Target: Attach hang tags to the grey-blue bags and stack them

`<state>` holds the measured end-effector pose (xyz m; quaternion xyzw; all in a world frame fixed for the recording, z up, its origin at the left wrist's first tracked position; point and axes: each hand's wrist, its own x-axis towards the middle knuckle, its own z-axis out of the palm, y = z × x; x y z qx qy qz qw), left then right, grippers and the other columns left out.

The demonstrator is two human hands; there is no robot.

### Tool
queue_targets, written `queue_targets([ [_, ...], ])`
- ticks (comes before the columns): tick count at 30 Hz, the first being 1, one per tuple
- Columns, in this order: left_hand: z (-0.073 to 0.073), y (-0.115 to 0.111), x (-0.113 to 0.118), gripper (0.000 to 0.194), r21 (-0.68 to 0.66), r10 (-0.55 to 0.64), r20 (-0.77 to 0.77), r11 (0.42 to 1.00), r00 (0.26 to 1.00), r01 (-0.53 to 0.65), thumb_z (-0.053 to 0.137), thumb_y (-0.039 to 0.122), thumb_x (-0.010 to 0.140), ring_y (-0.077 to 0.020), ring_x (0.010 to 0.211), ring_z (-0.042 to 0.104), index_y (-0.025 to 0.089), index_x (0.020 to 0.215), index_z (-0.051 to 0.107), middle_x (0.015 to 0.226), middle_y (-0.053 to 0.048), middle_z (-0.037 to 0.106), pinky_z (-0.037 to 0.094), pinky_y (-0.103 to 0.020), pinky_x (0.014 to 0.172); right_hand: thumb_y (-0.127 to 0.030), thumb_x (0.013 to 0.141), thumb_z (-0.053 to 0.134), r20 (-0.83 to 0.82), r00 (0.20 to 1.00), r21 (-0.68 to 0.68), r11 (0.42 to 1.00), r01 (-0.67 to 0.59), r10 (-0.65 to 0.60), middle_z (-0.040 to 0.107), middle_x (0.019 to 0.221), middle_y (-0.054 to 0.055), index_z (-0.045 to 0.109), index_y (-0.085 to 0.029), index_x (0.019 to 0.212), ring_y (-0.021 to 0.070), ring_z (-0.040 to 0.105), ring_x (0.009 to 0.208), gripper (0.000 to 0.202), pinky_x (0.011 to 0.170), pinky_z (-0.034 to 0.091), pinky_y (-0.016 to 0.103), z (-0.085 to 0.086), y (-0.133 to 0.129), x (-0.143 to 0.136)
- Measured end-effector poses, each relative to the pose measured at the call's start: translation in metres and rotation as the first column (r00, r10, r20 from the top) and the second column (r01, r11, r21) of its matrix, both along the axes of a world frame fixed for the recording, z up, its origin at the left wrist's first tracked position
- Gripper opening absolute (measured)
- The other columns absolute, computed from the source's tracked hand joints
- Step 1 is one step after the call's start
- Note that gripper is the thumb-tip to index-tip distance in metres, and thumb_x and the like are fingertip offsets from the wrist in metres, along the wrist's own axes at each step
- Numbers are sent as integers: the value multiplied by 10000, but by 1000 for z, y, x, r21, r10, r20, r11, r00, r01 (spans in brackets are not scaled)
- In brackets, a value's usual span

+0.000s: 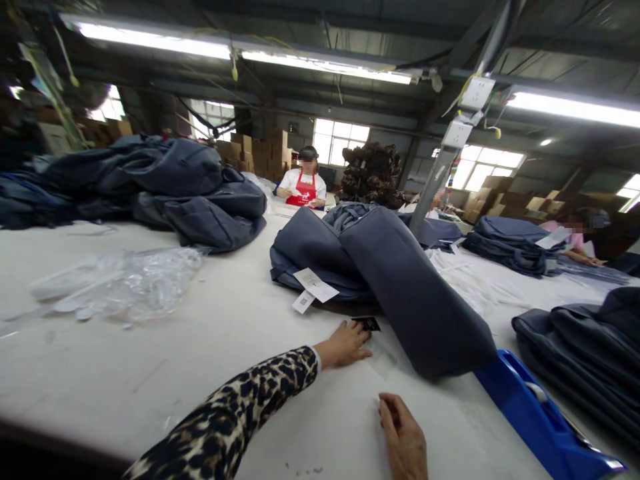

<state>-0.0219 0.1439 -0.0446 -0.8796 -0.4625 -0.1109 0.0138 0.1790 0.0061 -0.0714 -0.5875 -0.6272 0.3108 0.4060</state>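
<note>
My left hand (345,343), in a leopard-print sleeve, lies flat on the white table with its fingers spread. Its fingertips reach a small black tag (367,324) with pale print. Nearer to me, my right hand (404,437) hovers over or rests on the table, thumb and fingers curled into a pinch. Anything between those fingertips is too small to make out. Just beyond both hands lies a dark blue-grey bag (415,287), leaning over another such bag (315,250). White paper tags (316,285) lie at the second bag's front.
A blue plastic holder with a metal edge (540,413) sits at right, by stacked bags (580,347). Crumpled clear plastic (145,283) lies at left, before a large bag pile (165,180). A metal post (435,180) carries sockets. Across the table is a person in a red apron (305,190).
</note>
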Motion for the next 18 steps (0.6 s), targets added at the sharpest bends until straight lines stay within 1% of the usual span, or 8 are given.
queue_targets([
  [3,-6,-33,-6,633,-36,12,15,999,1000,-12,397,620,926,-344,1301,438,236,1429,413,1458,-153,452,341,-534,1056,-593,837,506,-14,1000,11,1000,25,-25,729,914,81,665,-210,989,212,682,756,442,720,557,308,1,0,-1],
  [6,-12,-73,-14,674,-116,51,84,992,995,-41,390,657,913,-347,1384,359,281,1470,351,1538,-137,360,273,-567,1106,-585,826,517,-13,998,55,997,63,-62,719,843,67,668,-212,973,210,666,707,429,679,548,310,4,-1,-3],
  [8,-13,-100,-20,749,-176,67,135,984,989,-43,432,714,864,-359,1409,322,302,1481,331,1560,-136,325,240,-594,1121,-578,821,520,-7,998,76,995,70,-69,713,823,61,667,-212,972,206,656,676,422,650,541,309,6,-2,-3],
  [10,-11,-126,-26,881,-220,63,160,975,985,-27,494,789,772,-378,1415,304,311,1491,316,1572,-143,298,232,-612,1122,-574,819,519,1,997,83,994,72,-72,709,814,60,664,-211,972,204,650,661,420,637,535,311,6,-2,-3],
  [13,-4,-161,-32,1009,-262,65,177,965,982,-17,551,847,665,-402,1396,320,318,1492,319,1568,-143,305,248,-617,1114,-569,820,521,1,997,81,994,71,-71,699,800,59,661,-209,965,208,646,670,413,650,531,318,7,-3,-2],
  [16,2,-192,-38,977,-262,84,184,964,979,-33,581,824,664,-402,1344,380,325,1473,355,1540,-121,368,272,-604,1101,-562,825,516,-55,996,66,995,71,-68,694,826,62,651,-199,975,205,646,695,416,675,531,319,8,-5,-2],
  [18,4,-210,-43,930,-246,81,193,969,978,-32,610,787,676,-379,1300,420,326,1452,388,1496,-101,434,284,-572,1101,-565,819,516,-101,992,64,995,79,-72,694,838,67,643,-186,983,202,644,693,433,672,531,319,8,-6,-1],
])
